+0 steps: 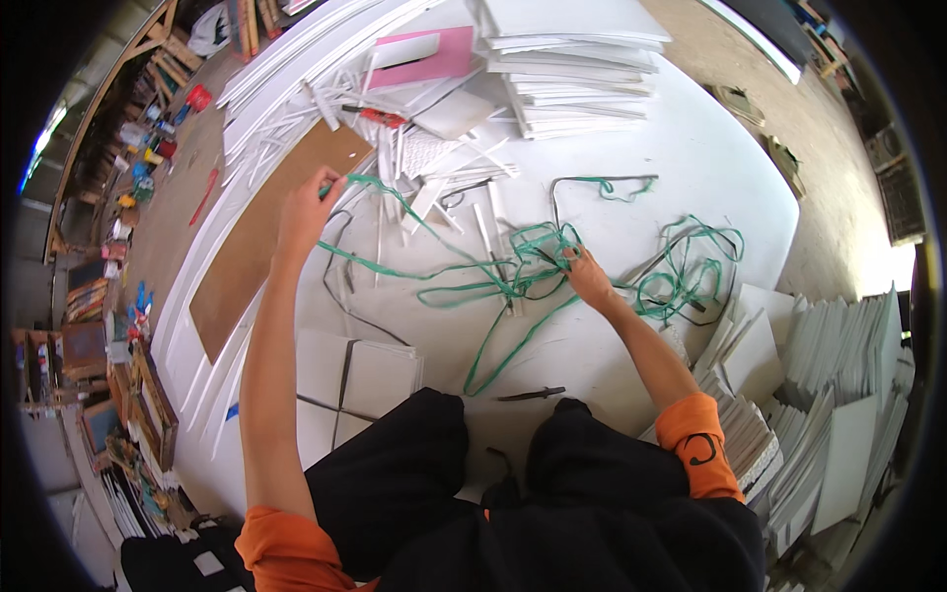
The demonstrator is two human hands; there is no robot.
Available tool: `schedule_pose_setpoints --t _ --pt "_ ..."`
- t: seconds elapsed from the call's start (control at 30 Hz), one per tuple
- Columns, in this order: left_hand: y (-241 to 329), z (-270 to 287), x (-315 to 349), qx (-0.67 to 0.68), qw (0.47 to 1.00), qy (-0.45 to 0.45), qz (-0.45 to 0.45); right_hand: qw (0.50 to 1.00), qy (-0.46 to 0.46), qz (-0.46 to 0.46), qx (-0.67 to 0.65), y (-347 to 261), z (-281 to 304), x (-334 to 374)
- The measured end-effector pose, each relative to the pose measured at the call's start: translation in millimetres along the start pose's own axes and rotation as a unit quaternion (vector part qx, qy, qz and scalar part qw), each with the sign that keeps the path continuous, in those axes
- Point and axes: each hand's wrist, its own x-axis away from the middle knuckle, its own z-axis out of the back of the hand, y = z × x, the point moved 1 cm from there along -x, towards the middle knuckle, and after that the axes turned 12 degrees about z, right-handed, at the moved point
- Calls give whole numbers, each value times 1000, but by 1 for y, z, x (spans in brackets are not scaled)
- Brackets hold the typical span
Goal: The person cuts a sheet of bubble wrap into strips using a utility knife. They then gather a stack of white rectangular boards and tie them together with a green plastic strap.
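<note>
A tangle of green plastic twine (501, 281) spreads over the white work surface in front of me, with a few black strips mixed in. My left hand (318, 202) is raised at the left, its fingers pinched on one stretch of this twine, which runs from there back to the tangle. At the tangle's right part, my right hand (586, 276) is closed on the twine, its fingertips partly hidden among the loops. Farther right lies another loose heap of green twine (681, 281) with black strip in it. A bent black strip (602, 179) lies beyond my right hand.
A stack of white boards (572, 74) stands at the back, beside white offcuts (434, 163) and a pink sheet (424, 59). A brown board (266, 237) lies left. A strapped white bundle (370, 380) sits near my left knee; more white panels (824, 375) stand at right.
</note>
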Motion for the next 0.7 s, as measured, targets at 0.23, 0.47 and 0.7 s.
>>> schedule_pose_setpoints --t 0.23,0.47,0.7 --pt "108 -74 -32 110 981 -21 -158 849 -112 -163 490 209 161 87" --pt "197 -81 -26 206 963 -11 -176 823 242 -435 275 206 411 85" --pt "217 -120 -4 196 954 -74 -215 916 -115 -365 123 232 313 78"
